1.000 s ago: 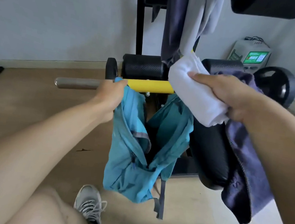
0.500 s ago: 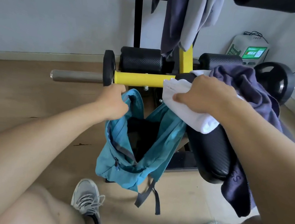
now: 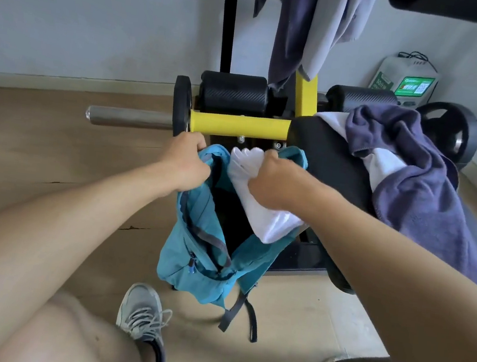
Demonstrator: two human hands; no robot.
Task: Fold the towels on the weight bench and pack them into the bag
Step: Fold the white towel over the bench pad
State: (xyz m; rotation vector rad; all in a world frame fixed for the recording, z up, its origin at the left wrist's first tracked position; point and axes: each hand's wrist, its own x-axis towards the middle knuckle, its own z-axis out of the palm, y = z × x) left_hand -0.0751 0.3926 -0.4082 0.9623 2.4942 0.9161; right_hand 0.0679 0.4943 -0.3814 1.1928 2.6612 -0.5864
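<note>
A teal backpack (image 3: pixel 192 253) hangs open beside the black weight bench (image 3: pixel 328 174). My left hand (image 3: pixel 187 161) grips the bag's upper left rim and holds the mouth apart. My right hand (image 3: pixel 273 182) grips a folded white towel (image 3: pixel 268 223) right over the bag's opening, its lower end by the right rim. On the bench lies a crumpled purple towel (image 3: pixel 416 190) with another white towel (image 3: pixel 383 162) partly under it.
A yellow bar with a steel sleeve (image 3: pixel 238 125) sticks out left just behind the bag. Purple and grey cloths (image 3: pixel 315 31) hang from the rack above. A weight plate (image 3: pixel 447 131) leans at right. My grey shoe (image 3: pixel 143 313) stands on the wooden floor below the bag.
My right hand has carried the white towel down and left from above the bench to the bag's mouth. My left hand lowered the bag's rim slightly while keeping hold.
</note>
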